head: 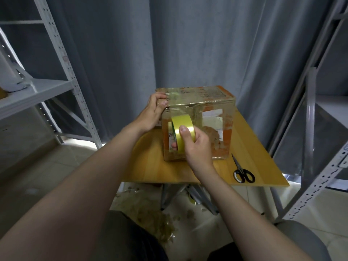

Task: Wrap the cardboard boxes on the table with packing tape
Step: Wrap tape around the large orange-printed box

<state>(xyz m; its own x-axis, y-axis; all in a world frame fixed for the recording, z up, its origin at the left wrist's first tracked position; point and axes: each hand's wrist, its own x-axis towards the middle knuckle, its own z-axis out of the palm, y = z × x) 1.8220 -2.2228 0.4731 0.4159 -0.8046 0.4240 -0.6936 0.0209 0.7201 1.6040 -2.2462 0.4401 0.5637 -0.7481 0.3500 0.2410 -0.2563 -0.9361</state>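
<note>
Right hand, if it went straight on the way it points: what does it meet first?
Probably the cardboard box, its near face just behind the tape roll that the right hand grips. The gap between roll and box is unclear from this view.

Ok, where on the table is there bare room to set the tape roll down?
Best bare patch: the table at front left, between the cardboard box and the front edge. Also a strip right of the box, along the right edge. Crowded: front right, where the scissors lie, and the box's near face, where the right hand holds the tape roll.
</note>
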